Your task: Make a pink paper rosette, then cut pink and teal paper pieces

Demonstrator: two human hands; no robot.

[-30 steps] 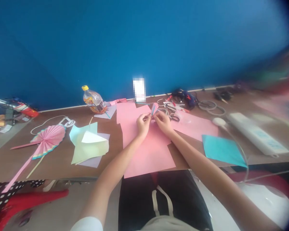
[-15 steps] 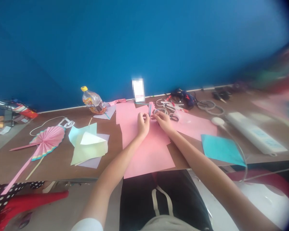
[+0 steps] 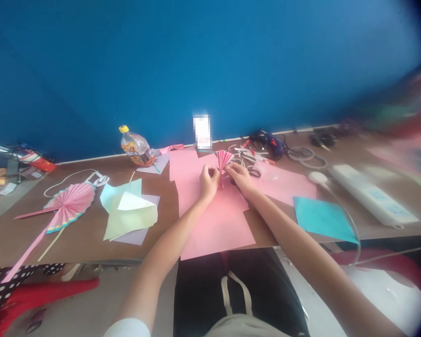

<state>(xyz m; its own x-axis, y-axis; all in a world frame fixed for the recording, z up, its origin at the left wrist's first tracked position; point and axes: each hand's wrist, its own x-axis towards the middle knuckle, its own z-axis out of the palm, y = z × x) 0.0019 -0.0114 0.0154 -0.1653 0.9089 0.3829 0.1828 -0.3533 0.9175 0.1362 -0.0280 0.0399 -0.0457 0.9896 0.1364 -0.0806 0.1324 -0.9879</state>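
A small pleated pink paper fan (image 3: 223, 161) stands upright between my hands, spread open at its top. My left hand (image 3: 209, 180) pinches its lower part with curled fingers. On the fan's right side, my right hand (image 3: 240, 178) grips it with closed fingers. Both hands hover over large pink paper sheets (image 3: 214, 215) lying on the brown table (image 3: 84, 234).
A finished pink fan (image 3: 69, 205) on a stick lies at the left, beside pale green and white sheets (image 3: 129, 213). A plastic bottle (image 3: 136, 147) stands by the blue wall. Scissors, cables and a glue gun (image 3: 270, 142) sit behind my hands. A teal sheet (image 3: 323, 217) and power strip (image 3: 372, 196) lie right.
The folded pink strip, held closed and tilted a second ago, now stands upright with its top pleats fanned open. Both hands stay nearly in the same place.
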